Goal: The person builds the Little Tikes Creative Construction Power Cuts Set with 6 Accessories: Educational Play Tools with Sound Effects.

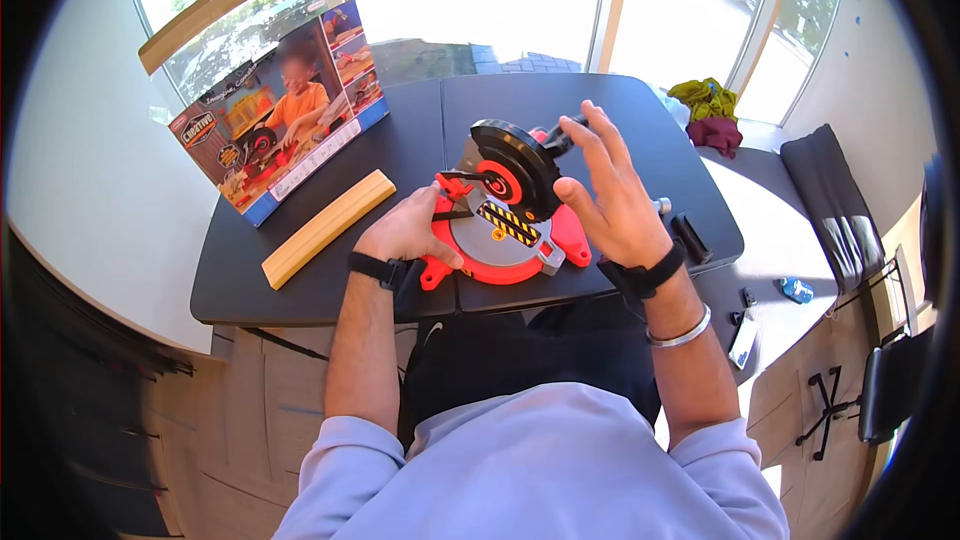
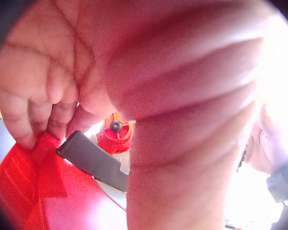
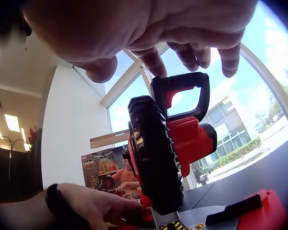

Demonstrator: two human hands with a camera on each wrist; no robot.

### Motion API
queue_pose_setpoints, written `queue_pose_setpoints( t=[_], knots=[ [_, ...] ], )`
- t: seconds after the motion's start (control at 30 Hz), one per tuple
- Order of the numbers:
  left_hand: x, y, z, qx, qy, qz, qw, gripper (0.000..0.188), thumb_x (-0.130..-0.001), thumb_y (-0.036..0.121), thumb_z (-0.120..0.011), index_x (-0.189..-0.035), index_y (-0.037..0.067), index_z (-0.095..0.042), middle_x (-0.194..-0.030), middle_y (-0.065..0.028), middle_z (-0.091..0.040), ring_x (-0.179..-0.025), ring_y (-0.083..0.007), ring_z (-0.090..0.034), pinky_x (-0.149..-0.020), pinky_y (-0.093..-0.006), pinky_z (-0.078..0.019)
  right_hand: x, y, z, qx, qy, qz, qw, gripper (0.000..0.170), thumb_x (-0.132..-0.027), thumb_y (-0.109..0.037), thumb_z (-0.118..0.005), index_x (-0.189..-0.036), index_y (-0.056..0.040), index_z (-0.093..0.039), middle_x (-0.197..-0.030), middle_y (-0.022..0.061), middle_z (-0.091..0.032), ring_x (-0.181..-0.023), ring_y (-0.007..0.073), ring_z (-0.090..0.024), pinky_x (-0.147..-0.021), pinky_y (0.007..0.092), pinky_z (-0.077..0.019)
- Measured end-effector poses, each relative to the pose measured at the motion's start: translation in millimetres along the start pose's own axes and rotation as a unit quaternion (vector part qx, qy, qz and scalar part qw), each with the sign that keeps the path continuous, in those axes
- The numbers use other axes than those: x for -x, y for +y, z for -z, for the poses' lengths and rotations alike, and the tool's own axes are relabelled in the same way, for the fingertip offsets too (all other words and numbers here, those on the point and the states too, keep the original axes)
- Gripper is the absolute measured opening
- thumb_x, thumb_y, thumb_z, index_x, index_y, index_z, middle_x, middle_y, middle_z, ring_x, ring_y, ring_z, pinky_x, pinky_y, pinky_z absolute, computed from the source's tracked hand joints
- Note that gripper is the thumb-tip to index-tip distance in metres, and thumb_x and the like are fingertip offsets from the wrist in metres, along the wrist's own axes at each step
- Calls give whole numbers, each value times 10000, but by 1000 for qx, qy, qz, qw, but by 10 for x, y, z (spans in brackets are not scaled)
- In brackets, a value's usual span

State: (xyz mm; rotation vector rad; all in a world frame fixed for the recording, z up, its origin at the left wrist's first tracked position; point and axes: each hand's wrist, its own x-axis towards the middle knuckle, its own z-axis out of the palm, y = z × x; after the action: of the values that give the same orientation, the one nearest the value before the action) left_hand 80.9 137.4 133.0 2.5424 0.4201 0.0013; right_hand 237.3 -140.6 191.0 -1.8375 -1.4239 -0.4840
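Observation:
A toy miter saw (image 1: 515, 180) with a black disc blade, a red base and a grey round turntable stands near the table's front edge, its saw head raised. My left hand (image 1: 403, 230) grips the red left side of the base, thumb toward the front; in the left wrist view its fingers (image 2: 62, 115) curl over the red part beside a dark grey bar (image 2: 93, 158). My right hand (image 1: 615, 195) is spread, fingers extended, at the saw's black loop handle (image 3: 204, 103). In the right wrist view its fingertips hang right over the handle's top.
A wooden plank (image 1: 328, 230) lies left of the saw on the black table (image 1: 420, 140). Behind it stands a large printed toy box (image 1: 275, 110) with open flaps. A dark cylindrical object (image 1: 690, 238) sits by the right edge. Cloths (image 1: 708, 110) lie beyond, near the windows.

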Motion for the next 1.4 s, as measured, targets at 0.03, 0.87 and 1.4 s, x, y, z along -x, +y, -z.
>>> queue_pose_setpoints(
  t=[0.03, 0.87, 1.4],
  knots=[
    [8, 10, 4, 1, 3, 2, 1000, 1152, -531, 324, -1075, -1475, -25, -516, -1476, -237, -600, -1427, -386, -538, -1167, -438, -475, 13, -23, 37, -2, 6, -2, 1000, 610, -1079, -404, -660, -1543, -36, -511, -1664, 322, -357, -1555, 522, -354, -1239, 553, -380],
    [631, 439, 310, -36, 78, -85, 993, 709, -850, 353, -903, -1393, -26, -651, -1360, -235, -701, -1278, -388, -666, -1085, -447, -528, 1707, 149, 836, -42, -64, -157, 985, 541, -1033, -532, -679, -1194, -19, -736, -1392, 214, -648, -1360, 426, -569, -1148, 517, -464],
    [861, 700, -1235, 8, -174, -288, 942, 488, -945, 342, -812, -1294, 28, -679, -1180, -159, -734, -1130, -371, -704, -957, -466, -572, 1817, 54, 56, -77, -134, -105, 982, 383, -970, -370, -790, -1099, -11, -756, -1052, 151, -764, -1061, 375, -695, -954, 475, -556]
  ],
)
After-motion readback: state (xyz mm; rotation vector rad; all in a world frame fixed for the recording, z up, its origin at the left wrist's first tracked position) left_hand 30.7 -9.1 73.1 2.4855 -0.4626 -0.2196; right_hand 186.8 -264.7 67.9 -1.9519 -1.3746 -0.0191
